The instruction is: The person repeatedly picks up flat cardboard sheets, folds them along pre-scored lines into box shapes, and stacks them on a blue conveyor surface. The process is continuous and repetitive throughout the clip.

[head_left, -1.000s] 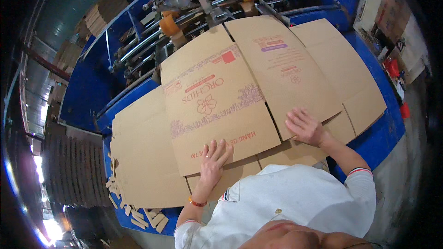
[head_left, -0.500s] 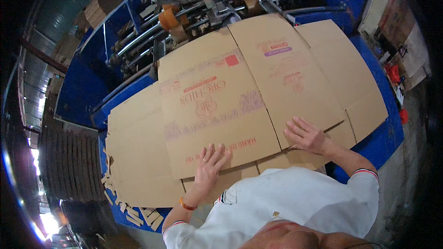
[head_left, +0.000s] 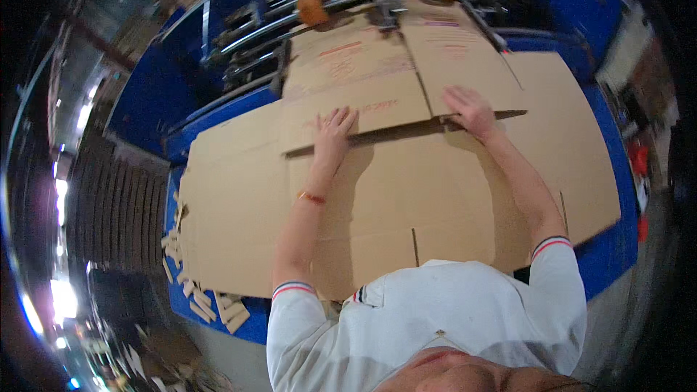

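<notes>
A brown cardboard box blank [head_left: 377, 98] with red and purple print lies under both my hands, its far part beneath the machine's rollers. My left hand [head_left: 336, 129] rests on its near edge with fingers stretched flat on top. Farther right, my right hand [head_left: 470, 110] touches the same edge, fingers extended over the print; its thumb is hard to make out. The near edge stands slightly off a plain cardboard blank [head_left: 392, 189] below and casts a dark shadow on it. An orange band circles my left wrist.
Across the far side runs a blue machine [head_left: 145, 112] with metal shafts and an orange roller [head_left: 314, 6]. Cardboard scraps [head_left: 231, 311] litter the table's left corner. Stacked dark sheets [head_left: 116, 210] stand to the left. Red objects [head_left: 640, 160] lie off the right edge.
Both hands have moved away from my body, and the printed blank has slid forward under the rollers. More of the plain blank underneath now shows. My arms are stretched farther out.
</notes>
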`<state>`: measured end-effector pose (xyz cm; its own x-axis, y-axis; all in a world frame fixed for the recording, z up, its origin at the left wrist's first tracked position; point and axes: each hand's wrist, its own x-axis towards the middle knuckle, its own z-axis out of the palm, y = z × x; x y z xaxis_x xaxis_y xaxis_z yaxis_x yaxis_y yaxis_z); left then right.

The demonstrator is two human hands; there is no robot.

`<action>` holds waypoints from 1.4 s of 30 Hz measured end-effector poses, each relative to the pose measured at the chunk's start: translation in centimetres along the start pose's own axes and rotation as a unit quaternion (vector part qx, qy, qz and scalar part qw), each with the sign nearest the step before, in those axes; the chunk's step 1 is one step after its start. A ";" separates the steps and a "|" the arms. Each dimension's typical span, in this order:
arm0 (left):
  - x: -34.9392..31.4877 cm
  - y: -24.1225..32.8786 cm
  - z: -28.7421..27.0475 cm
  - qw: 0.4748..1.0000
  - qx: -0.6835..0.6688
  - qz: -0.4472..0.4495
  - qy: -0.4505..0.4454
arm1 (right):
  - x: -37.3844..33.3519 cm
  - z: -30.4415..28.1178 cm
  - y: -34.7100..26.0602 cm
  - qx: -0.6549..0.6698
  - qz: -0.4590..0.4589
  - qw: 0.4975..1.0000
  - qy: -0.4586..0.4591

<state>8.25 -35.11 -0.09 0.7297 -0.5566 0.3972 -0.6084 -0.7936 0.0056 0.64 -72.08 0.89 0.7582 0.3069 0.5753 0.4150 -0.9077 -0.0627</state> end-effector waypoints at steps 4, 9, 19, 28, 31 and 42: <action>0.9 -0.4 -0.5 0.992 -0.010 -0.118 0.042 | -1.0 3.8 3.8 -0.153 0.170 0.972 0.053; -9.3 -9.2 -3.1 0.951 0.064 -0.287 0.099 | -4.0 1.8 3.5 -0.119 0.169 0.978 -0.006; -38.5 -32.5 -13.7 0.630 0.115 -0.767 0.027 | -9.8 -1.2 1.6 -0.116 0.226 0.964 -0.080; -42.5 -36.0 -16.3 0.655 0.091 -0.749 -0.037 | -19.0 -9.3 -1.7 -0.137 0.378 0.905 -0.140; -42.6 -36.2 -15.9 0.660 0.037 -0.748 -0.060 | -25.1 -10.8 2.0 -0.162 0.376 0.910 -0.067; -42.1 -25.8 -17.2 0.754 -0.036 -0.655 -0.034 | -34.2 -13.8 4.0 -0.319 0.367 0.873 0.041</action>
<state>-12.18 13.01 -1.14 0.7317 0.6805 -0.0394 0.6348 -0.6593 0.4030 -30.53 -90.16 -7.81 0.6531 -0.4215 0.6291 -0.5510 -0.8344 0.0130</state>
